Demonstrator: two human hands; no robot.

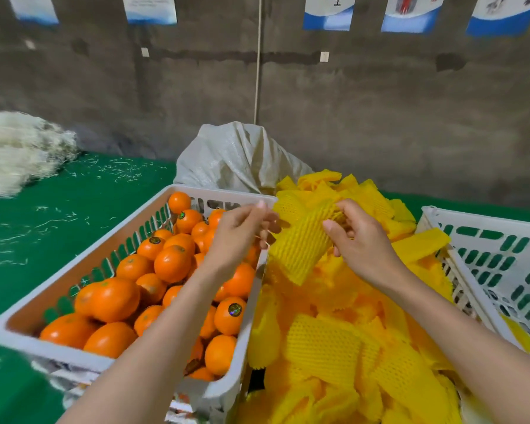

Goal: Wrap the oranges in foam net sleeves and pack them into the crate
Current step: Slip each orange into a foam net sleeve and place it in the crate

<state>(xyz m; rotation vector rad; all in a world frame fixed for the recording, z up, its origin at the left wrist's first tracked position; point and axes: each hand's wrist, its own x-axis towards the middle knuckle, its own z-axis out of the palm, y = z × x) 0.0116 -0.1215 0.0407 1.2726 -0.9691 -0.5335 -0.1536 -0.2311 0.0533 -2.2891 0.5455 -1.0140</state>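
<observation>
A grey wall (380,102) is filling the back of the view, with blue-edged posters (328,13) hanging along its top and a cord (258,56) running down it; a green cloth (58,209) is covering the ground on the left, strewn with pale shreds, and a pale fibre heap (16,151) is lying at its far left edge.

A white crate (74,258) is sitting on the left, packed with bare oranges (172,263), several carrying round stickers; just beside it on the right, a big pile (334,347) of yellow foam net sleeves is spreading down to the near edge; a second white crate (502,255) is standing at the far right, touching the pile, with a sleeve or two lying against its inner wall; a whitish sack (236,157) is slumping behind the first crate and the pile.

Both bare forearms are reaching in from below; the right hand (361,240) is holding one sleeve (300,243) above the pile, thumb on the near face and fingers curled behind the top end, pinching it; the sleeve is hanging tilted, its lower end just over the pile; the left hand (239,237) is hovering over the first crate's right rim, its fingertips drawn together beside the sleeve's upper left edge; whether they are gripping the foam I cannot tell.
</observation>
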